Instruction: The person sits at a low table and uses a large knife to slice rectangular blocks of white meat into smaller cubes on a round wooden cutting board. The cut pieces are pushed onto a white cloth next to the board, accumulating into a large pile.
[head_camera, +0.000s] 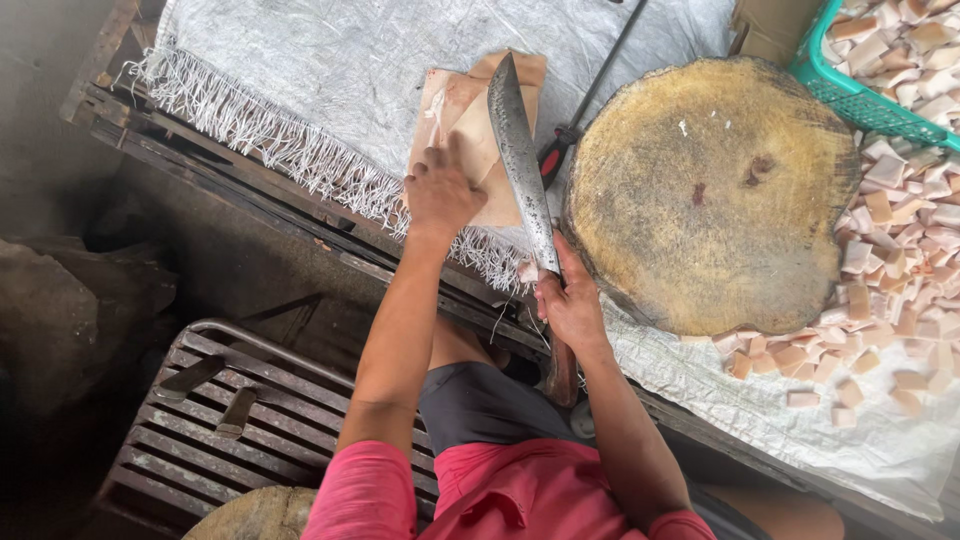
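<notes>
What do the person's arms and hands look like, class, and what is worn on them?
Both arms are bare from the upper arm down. Short pinkish-red sleeves cover only the upper arms. The left hand and right hand wear no gloves; no rings, watch or bands are visible.
</notes>
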